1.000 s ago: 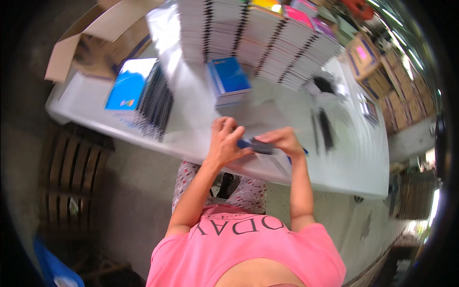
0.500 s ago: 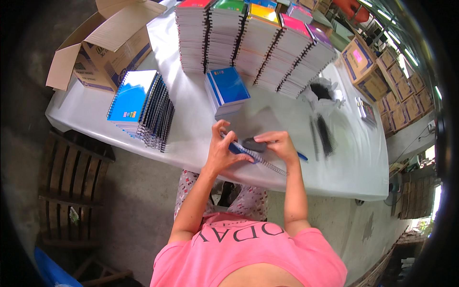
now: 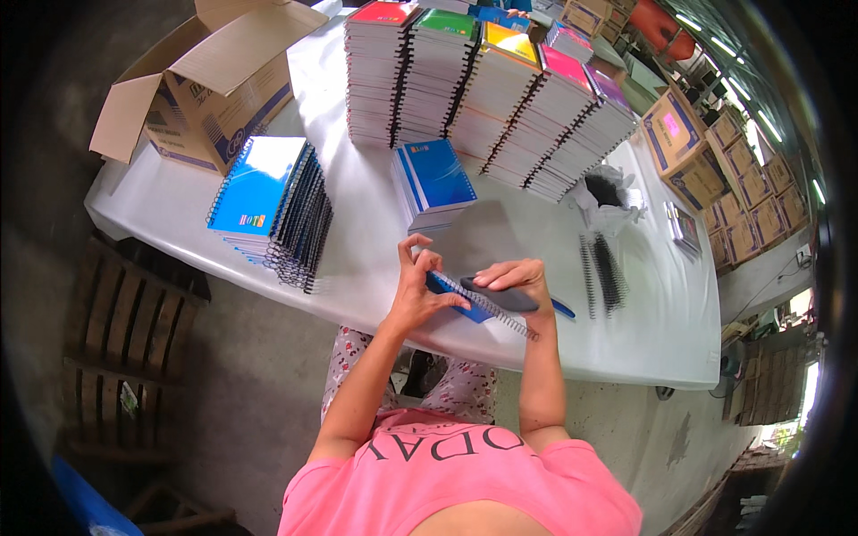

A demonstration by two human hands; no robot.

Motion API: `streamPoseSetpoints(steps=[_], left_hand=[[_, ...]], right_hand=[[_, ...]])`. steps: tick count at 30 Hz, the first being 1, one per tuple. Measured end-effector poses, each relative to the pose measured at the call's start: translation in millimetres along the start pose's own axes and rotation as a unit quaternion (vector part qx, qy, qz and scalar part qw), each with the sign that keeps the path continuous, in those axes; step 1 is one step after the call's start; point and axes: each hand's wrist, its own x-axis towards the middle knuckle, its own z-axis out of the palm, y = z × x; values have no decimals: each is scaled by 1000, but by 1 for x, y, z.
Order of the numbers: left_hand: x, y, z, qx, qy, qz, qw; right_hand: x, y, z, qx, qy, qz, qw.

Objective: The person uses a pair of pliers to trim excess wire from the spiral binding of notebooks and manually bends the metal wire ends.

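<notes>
Near the table's front edge, my left hand [image 3: 417,290] grips a blue-covered notebook [image 3: 478,313] between thumb and fingers, its spine edge turned up. A spiral wire coil [image 3: 516,325] runs along that edge, and its loose end sticks out toward my right wrist. In my right hand [image 3: 523,279] is a dark grey, rounded flat pad [image 3: 508,299], held against or just beside the coil; exact contact cannot be made out. Beyond my hands stands a stack of blue-covered books [image 3: 438,174] with no coils visible. Left of it is a stack of coil-bound blue notebooks [image 3: 259,188].
Tall stacks of bound notebooks [image 3: 380,80] in several colours line the far side. Loose black coils [image 3: 609,277], a blue pen [image 3: 562,308] and a white bag [image 3: 617,214] lie to the right. An open carton [image 3: 219,125] stands back left. Another person's hand [image 3: 516,13] shows beyond the stacks.
My right hand has turned and shifted slightly down, so more of the grey pad shows along the coil. My left hand still grips the notebook. The whole view has shifted a little.
</notes>
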Motion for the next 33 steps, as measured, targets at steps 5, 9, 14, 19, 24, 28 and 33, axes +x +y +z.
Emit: streamPoseSetpoints(steps=[5, 9, 14, 19, 24, 28, 33], left_hand=[[-4, -7, 3, -54, 9, -38, 998], [-7, -14, 3, -42, -19, -29, 998], [-5, -12, 2, -75, -24, -45, 996], [-2, -14, 6, -57, -18, -22, 998], [-6, -12, -3, -195, 0, -165, 967], [-9, 9, -10, -301, 35, -282, 910], [-7, 53, -11, -211, 122, -170, 955]], right_hand=[[5, 3, 4, -247, 95, 77, 961], [18, 5, 11, -312, 40, 148, 938], [20, -1, 29, -222, 36, 107, 969], [15, -3, 4, -460, 122, 127, 870], [-42, -36, -25, -631, 215, 192, 721], [-126, -17, -13, -718, 193, 256, 618], [-146, 2, 12, -668, 296, 153, 666]])
